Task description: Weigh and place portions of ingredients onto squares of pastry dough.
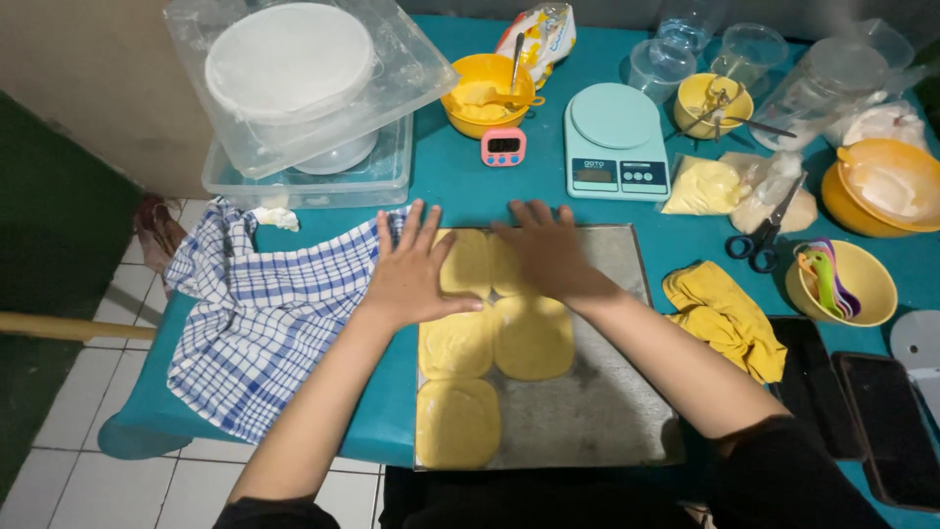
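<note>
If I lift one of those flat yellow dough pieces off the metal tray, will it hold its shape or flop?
Probably flop: the dough pieces look thin, soft and rounded at the edges. Neighbouring pieces touch, so one may stick or stretch when pulled. Both hands, left hand and right hand, lie flat on them. The floured-looking tray might ease release.

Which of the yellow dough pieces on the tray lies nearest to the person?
The dough piece at the tray's near left corner, alone in the bottom row; neither hand touches it.
</note>
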